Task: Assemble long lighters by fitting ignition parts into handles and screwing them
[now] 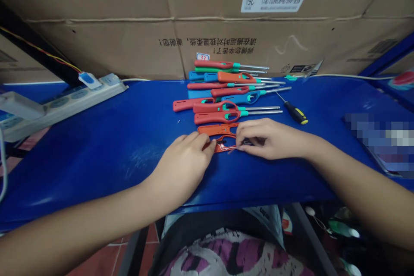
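An opened orange lighter casing lies low on the blue table, with a thin wire and small dark parts showing inside. My left hand has its fingers closed on the left end of this casing. At the casing's right end, my right hand pinches with thumb and fingers; what is between the fingertips is too small to make out. Just above lies another orange casing half, its right end partly behind my right hand. Beyond it several long-necked lighters in red, blue, green and orange lie stacked, metal tubes pointing right.
A black and yellow screwdriver lies right of the lighters. A white power strip with plugs is at the left. Cardboard stands behind the blue table. A pixelated object lies at the right edge.
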`<state>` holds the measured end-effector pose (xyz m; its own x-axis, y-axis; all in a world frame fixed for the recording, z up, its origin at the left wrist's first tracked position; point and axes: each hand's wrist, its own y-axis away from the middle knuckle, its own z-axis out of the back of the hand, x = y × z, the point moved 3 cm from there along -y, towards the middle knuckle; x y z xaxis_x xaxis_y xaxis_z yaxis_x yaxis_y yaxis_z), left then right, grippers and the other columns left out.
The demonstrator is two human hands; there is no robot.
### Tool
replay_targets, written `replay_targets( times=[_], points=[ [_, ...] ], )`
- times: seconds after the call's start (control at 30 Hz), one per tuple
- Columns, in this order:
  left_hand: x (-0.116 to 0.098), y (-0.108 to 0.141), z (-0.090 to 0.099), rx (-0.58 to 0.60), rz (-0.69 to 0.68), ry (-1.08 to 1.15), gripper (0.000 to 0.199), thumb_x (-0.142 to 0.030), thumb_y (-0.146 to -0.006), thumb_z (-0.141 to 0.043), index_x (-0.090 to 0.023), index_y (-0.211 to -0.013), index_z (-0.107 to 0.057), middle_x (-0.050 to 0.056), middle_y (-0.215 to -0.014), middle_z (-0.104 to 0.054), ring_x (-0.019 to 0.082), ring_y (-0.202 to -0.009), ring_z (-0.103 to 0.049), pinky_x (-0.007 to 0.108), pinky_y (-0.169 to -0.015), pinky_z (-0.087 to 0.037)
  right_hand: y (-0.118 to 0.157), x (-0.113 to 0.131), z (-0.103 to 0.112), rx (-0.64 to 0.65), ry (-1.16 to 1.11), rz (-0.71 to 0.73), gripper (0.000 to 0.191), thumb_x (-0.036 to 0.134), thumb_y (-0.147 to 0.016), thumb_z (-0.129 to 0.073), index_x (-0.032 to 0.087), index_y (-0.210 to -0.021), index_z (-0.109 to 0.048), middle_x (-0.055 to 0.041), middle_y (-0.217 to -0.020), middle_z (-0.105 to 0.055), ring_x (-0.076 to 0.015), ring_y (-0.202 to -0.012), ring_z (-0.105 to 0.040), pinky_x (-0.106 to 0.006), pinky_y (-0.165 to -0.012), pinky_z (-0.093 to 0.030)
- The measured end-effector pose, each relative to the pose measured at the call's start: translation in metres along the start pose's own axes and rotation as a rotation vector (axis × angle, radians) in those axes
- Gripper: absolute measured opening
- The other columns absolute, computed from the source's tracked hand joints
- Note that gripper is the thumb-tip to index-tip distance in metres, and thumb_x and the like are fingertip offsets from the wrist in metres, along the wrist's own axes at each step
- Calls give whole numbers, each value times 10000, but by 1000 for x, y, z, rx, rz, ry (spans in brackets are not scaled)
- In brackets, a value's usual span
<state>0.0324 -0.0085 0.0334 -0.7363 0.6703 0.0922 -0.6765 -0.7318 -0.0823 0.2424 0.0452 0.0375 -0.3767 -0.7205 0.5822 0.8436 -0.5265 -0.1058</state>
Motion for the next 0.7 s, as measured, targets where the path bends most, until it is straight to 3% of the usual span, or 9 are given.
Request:
replay_targets(
  times=[0.27, 0.43, 0.7],
  points=[
    [-5, 2, -3, 3, 2, 33, 309, -122, -992, -469, -83, -1234, -657, 152, -1065, -661, 284, -942, -631, 429, -781, -586, -4, -3, -2, -86, 28, -57, 64, 191, -924, -629, 164, -885, -672, -22, -838, -653, -93, -667, -523, -215, -619, -401],
    [-3, 2, 1, -18, -1, 175, 412, -107, -967, -488, -161, -1369, -561, 132, -1157, -642, 267, -987, -615, 415, -827, -582, -5, -5, -4, -113, 43, -56, 88, 234, -923, -664, 167, -865, -658, -14, -807, -635, -99, -659, -509, -225, -617, -392],
    [-1, -1, 0, 35, -25, 214, 398, -95, -967, -474, -219, -1309, -634, 113, -1193, -621, 267, -1017, -561, 426, -882, -551, -5, -1, -3, -80, 81, -52, 87, 210, -936, -635, 167, -861, -643, -25, -834, -638, -118, -723, -551, -232, -664, -408]
  ],
)
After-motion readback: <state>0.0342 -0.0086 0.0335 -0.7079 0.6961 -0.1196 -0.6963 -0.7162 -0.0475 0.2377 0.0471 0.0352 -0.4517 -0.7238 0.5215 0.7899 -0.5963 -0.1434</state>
